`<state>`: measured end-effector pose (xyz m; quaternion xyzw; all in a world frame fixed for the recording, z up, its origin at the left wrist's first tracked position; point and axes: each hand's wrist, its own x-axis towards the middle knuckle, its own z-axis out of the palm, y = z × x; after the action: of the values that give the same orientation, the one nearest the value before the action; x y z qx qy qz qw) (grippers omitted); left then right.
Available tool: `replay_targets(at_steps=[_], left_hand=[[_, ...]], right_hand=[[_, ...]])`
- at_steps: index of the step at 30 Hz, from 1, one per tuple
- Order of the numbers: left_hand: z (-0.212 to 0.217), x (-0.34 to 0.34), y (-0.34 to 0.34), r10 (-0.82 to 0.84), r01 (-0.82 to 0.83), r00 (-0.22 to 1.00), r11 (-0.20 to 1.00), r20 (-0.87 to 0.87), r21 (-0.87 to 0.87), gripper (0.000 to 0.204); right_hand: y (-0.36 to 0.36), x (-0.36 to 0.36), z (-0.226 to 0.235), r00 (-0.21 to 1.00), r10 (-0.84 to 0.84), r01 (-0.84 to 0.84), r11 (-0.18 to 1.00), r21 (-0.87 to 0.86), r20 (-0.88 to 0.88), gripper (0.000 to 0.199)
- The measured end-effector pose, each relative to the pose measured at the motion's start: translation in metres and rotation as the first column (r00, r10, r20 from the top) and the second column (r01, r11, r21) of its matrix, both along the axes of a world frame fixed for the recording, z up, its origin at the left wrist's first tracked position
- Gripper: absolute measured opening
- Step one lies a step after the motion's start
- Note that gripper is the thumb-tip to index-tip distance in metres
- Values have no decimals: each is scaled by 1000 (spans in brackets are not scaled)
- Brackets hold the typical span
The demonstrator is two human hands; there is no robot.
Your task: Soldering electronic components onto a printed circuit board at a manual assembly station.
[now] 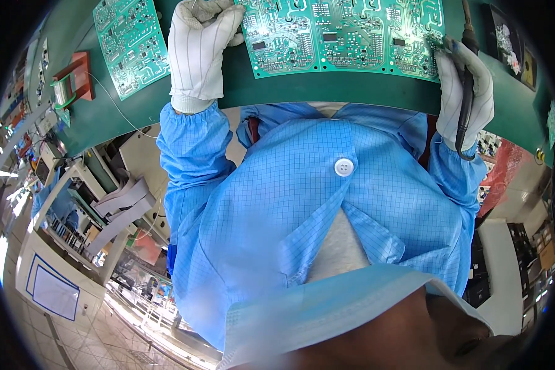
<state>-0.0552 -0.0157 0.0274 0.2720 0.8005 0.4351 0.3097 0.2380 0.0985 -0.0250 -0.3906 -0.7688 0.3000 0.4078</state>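
Observation:
A green circuit board panel (351, 46) with several repeated sections lies near the bench's front edge. My left hand (197, 49), in a white striped glove, is closed beside the panel's left edge. A thin strand of solder wire shows at its curled fingers; part of the wire is hidden behind my sleeve. My right hand (468, 92), gloved too, holds a black soldering iron (469, 46) by the panel's right edge. The iron points away from me, its tip cut off by the upper frame edge. Fingertips of that hand are at the panel's right edge.
Another green board panel (132, 46) lies to the left. Beyond it stands a solder spool (61, 92) on a red holder (80, 77), its wire trailing toward my left sleeve. A dark tray (509, 46) with whitish material sits at the right. The green bench (327, 92) curves before me.

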Motion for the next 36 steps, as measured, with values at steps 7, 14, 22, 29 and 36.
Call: replay_targets(at_steps=[7, 14, 22, 29, 36], left_hand=[[6, 1, 1, -37, 35, 997, 999, 74, 38, 22], [-17, -9, -5, 11, -74, 961, 973, 276, 218, 21], [0, 5, -9, 6, -117, 954, 926, 299, 358, 21], [8, -2, -19, 21, -175, 942, 884, 336, 434, 24], [-6, -7, -18, -85, 233, 954, 816, -288, 529, 26]], right_hand=[[0, -2, -1, 995, -18, 12, 998, -66, -97, 30], [-6, -2, 1, 958, -80, 26, 981, -193, -275, 32], [0, 0, 6, 917, -111, 30, 977, -211, -383, 35], [17, 2, 11, 899, -26, -31, 992, -124, -436, 38], [12, -3, 15, 907, -84, 8, 983, -182, -412, 40]])
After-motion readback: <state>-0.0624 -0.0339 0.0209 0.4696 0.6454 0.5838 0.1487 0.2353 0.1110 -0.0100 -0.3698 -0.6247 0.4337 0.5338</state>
